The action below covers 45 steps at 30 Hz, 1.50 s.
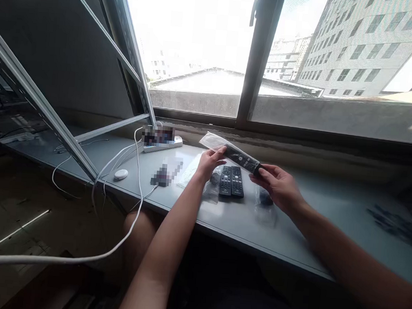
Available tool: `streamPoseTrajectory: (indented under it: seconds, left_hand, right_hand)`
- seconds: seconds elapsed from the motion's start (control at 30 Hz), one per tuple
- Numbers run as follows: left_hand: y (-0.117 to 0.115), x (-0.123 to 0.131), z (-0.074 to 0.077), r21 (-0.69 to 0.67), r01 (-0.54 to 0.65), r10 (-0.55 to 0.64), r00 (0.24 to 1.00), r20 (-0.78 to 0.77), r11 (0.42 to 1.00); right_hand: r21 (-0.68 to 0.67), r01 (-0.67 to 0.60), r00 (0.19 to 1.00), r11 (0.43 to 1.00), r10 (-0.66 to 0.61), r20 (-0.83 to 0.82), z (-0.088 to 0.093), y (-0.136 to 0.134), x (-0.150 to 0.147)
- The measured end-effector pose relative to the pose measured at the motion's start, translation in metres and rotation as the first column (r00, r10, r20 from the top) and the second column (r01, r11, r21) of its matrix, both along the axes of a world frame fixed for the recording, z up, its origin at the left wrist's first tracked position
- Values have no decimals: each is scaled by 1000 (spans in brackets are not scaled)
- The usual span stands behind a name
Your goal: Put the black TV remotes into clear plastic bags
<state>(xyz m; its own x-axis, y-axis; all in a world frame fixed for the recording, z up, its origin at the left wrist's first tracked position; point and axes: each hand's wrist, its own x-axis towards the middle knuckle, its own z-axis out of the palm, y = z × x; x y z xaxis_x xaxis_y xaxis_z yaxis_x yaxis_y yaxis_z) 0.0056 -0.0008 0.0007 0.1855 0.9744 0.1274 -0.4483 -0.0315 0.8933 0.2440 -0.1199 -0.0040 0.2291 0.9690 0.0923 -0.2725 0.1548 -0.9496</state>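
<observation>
Black oblong remote control in a clear plastic sleeve (242, 158) is held up above the pale grey bench (348, 199). I can see the left hand (208, 162) with its grip pinching the ten o'clock end, and the right hand (280, 183) pinching the four o'clock end. At six o'clock, two black button-covered remotes (232, 181) lie side by side; at nine, well apart, sits a white power strip (164, 145).

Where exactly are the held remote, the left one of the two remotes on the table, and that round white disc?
Held remote (241, 159): head view, middle of its button face.
Left tabletop remote (226, 181): head view, middle of its keypad.
Round white disc (120, 174): head view, its top.
</observation>
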Motion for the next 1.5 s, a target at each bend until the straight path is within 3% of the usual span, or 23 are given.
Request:
streamPoseTrajectory:
  seconds: [0.33,0.47,0.7,0.87,1.03,1.2,1.37,1.5]
  left_hand:
    - [-7,0,5,-45,113,-114,993,-11,993]
    - [-5,0,6,-69,59,-57,998,32,996]
    - [5,-2,5,-154,-116,151,959,239,981]
    - [6,-2,5,-176,-99,146,951,273,979]
    - [1,0,6,-166,1,48,955,293,986]
    - [-4,2,10,-175,8,45,954,296,984]
    - [0,1,8,-202,-34,98,942,322,979]
    - [5,-2,4,-224,-84,158,928,336,971]
  right_hand:
    - [19,-36,999,999,36,16,3,-7,-11]
    - [17,-48,998,999,47,35,9,-10,-12]
    - [60,-96,991,994,90,94,17,-18,-15]
    - [55,-148,977,988,137,162,15,-20,-15]
    - [59,-135,963,989,117,244,18,-22,-16]
    - [83,-131,952,988,102,289,17,-23,-17]
    - [83,-60,973,995,40,229,10,-17,-15]
    - [74,-102,988,992,92,127,9,-15,-14]
